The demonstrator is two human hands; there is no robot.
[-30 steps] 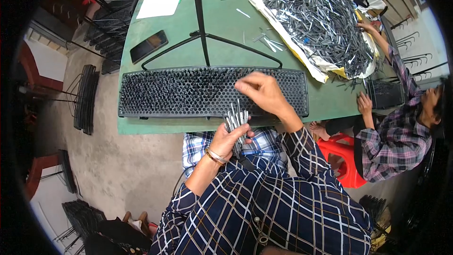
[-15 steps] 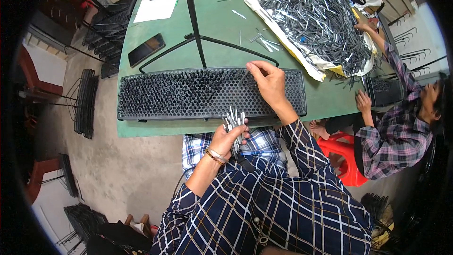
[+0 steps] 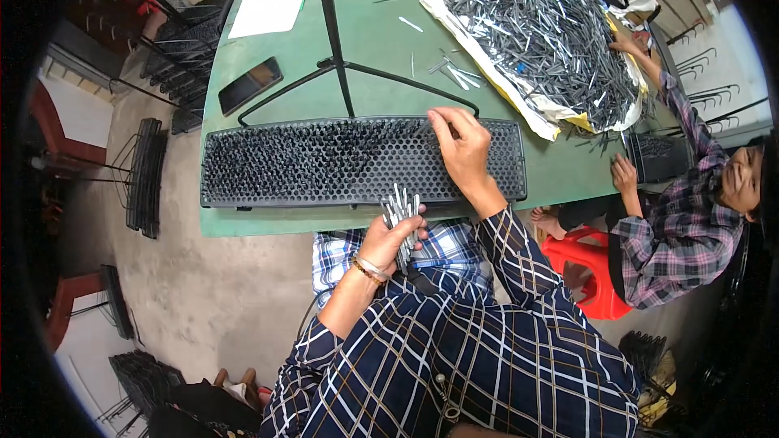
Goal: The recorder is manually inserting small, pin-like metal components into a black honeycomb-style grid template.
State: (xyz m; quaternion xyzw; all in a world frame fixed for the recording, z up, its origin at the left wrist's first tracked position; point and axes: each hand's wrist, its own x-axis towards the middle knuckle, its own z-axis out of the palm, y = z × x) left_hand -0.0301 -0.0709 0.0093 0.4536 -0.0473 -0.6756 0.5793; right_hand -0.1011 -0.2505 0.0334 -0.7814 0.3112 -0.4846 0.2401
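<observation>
Near the table's front edge, my left hand (image 3: 388, 242) is closed round a bunch of thin grey strips (image 3: 400, 207), their ends fanning upward out of the fist. My right hand (image 3: 466, 150) hovers over the right half of a long black perforated panel (image 3: 479, 186), thumb and forefinger drawn together at its top side. Whatever those fingertips may hold cannot be made out. Dark upright pieces (image 3: 284, 158) fill many holes on the panel's left and middle, while bare holes show toward the right. A black rod frame (image 3: 339, 65) rises from the panel's far edge.
A white sack (image 3: 487, 73) heaped with grey strips lies at the back right of the green table (image 3: 381, 40). A phone (image 3: 250, 86) and paper (image 3: 266, 12) lie left. At right, a person (image 3: 682, 227) works beside a red stool (image 3: 588, 272).
The dark strip seen below my right fingertips is no longer visible there. My right hand has barely shifted, and my left hand keeps its bunch. The person at right has turned their head.
</observation>
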